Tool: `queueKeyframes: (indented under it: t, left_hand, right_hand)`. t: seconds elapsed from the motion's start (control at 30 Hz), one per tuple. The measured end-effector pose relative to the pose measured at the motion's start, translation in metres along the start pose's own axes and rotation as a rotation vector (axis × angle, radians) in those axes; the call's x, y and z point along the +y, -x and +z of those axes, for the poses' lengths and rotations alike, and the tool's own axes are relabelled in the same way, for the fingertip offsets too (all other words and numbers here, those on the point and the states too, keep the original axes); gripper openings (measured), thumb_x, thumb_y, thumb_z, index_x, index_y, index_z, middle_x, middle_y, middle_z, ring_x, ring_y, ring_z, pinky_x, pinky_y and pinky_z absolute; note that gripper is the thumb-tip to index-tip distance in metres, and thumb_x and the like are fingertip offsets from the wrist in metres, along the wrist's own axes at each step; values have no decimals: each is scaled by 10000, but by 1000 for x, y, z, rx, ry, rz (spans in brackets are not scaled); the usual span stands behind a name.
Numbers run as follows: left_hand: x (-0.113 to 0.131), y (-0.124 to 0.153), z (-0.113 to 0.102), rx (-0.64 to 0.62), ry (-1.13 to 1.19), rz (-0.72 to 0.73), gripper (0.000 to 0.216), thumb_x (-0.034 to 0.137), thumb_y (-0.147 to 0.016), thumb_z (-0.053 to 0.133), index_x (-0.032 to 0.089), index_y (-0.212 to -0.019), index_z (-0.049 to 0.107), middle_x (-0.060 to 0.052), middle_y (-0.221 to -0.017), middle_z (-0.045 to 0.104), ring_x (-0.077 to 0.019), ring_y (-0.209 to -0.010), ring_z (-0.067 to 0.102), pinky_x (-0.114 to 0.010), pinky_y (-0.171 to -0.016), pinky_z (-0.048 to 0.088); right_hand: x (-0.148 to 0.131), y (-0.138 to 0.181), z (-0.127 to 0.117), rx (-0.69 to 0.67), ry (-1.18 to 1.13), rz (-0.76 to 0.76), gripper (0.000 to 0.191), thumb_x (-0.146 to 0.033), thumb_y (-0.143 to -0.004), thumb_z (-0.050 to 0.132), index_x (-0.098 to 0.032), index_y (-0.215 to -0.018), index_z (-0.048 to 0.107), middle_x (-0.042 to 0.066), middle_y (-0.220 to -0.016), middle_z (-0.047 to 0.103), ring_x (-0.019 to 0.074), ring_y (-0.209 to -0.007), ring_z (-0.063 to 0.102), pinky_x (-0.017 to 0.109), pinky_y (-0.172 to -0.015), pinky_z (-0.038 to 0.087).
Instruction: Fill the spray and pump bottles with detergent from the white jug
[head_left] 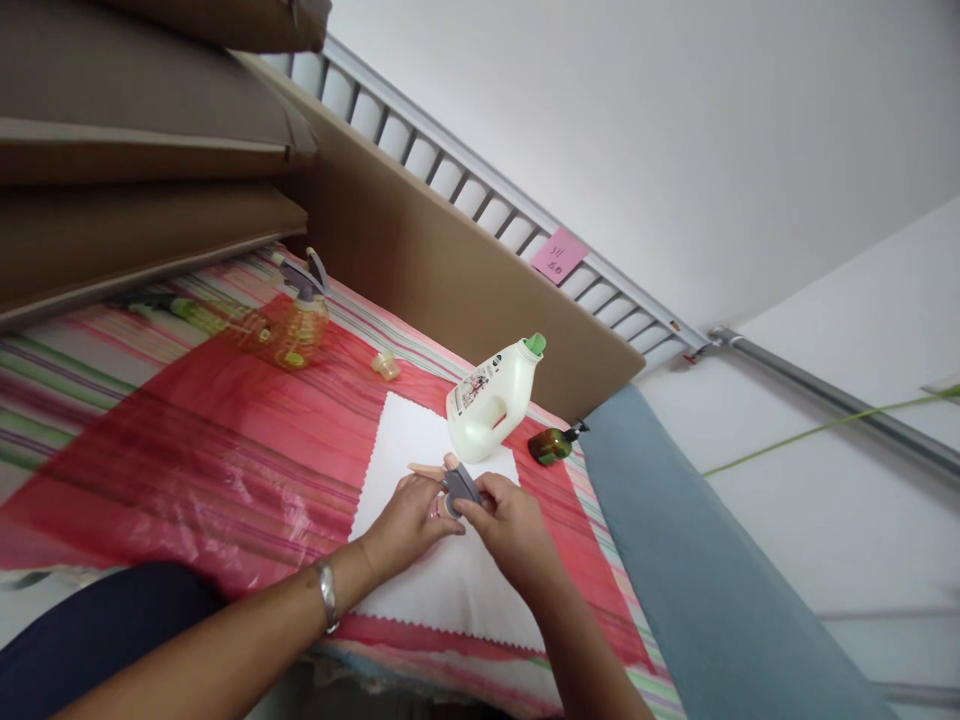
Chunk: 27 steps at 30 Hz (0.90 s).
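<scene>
A small grey piece [463, 485] is held above the white cloth [397, 430], its four o'clock end pinched by the right hand [514, 515] and its nine o'clock side gripped by the left hand [409, 518], so neither is nearer. Its long axis is angled roughly from ten to four o'clock, and the white bottle [499, 378] is stood just beyond, toward one o'clock.

The held piece [463, 485] seems mostly grey, the tablecloth [75, 375] striped.
</scene>
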<state>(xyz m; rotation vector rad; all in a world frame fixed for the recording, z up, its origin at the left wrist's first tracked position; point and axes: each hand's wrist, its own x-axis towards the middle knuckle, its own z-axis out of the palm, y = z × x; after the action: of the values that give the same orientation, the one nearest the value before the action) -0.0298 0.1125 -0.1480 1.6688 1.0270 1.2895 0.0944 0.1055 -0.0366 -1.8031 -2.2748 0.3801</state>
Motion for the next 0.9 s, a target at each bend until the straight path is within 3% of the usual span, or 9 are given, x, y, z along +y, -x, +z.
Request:
queueKeyframes:
  t: [0.17, 0.3, 0.37, 0.43, 0.53, 0.6, 0.7, 0.8, 0.9]
  left_hand:
    - [2, -3, -10, -195, 54, 95, 236, 294, -777, 548, 190, -979, 611, -52, -1004, 634, -218, -983, 532, -342, -882, 375]
    - [3, -1, -4, -59, 40, -17, 543, 322, -578, 743, 170, -1065, 558, -77, -1057, 605, -258, -995, 518, -366, -865, 393]
    - [1, -1, -2, -1, 112, -15, 483, 288, -603, 731, 168, -1041, 566, -68, -1040, 611, -241, -987, 527, -347, -867, 396]
    - [0, -3, -4, -38, 189, 50, 331, 267, -696, 654, 174, -1007, 589, -53, -1029, 622, -219, -1000, 530, -328, -895, 380]
    - [-1, -5, -11, -190, 220, 117, 227, 290, -806, 519, 172, -972, 619, -45, -1004, 637, -204, -987, 543, -318, -902, 376]
    - [1, -4, -12, -218, 153, 98, 293, 344, -762, 575, 178, -1002, 609, -49, -1021, 628, -220, -982, 540, -336, -892, 383]
    - [2, -2, -6, -77, 64, -6, 548, 356, -565, 749, 165, -1047, 571, -67, -1026, 614, -253, -974, 530, -354, -858, 400]
    - [0, -2, -5, -21, 151, -20, 389, 292, -629, 706, 157, -976, 595, -62, -996, 625, -230, -955, 545, -328, -851, 405]
    - [0, -5, -11, -183, 266, 71, 220, 262, -742, 589, 173, -939, 629, -33, -976, 647, -212, -969, 549, -319, -884, 389]
  right_hand:
    - [2, -1, 0, -5, 1, -8, 124, -301, -731, 552, -202, -662, 524, -39, -579, 471, 132, -574, 447, 232, -531, 289]
    - [4, -2, 3, -1, 11, -9, 117, -301, -732, 550, -201, -672, 536, -37, -590, 481, 131, -574, 448, 233, -530, 285]
    - [4, -2, 4, 3, 7, -14, 124, -304, -731, 553, -200, -668, 534, -35, -593, 486, 130, -575, 450, 231, -525, 284]
    - [5, -2, 4, -1, -4, -16, 128, -310, -732, 553, -199, -670, 535, -33, -599, 491, 130, -576, 453, 230, -521, 286]
    - [5, -2, 2, -2, -6, -19, 129, -313, -733, 547, -197, -675, 544, -27, -610, 500, 132, -577, 457, 230, -518, 291]
    - [4, -2, 2, 3, 3, -16, 128, -314, -731, 544, -197, -679, 551, -24, -612, 508, 136, -579, 460, 233, -520, 292]
    - [3, -2, 3, 0, 9, -6, 122, -314, -728, 543, -200, -689, 560, -21, -609, 519, 143, -587, 470, 237, -524, 296]
    - [3, -2, 4, 3, -2, -15, 123, -321, -727, 546, -203, -699, 566, -18, -612, 526, 146, -593, 476, 238, -527, 304]
    - [5, -2, 4, 4, -3, -17, 133, -332, -725, 548, -203, -697, 566, -16, -613, 526, 145, -586, 474, 237, -520, 304]
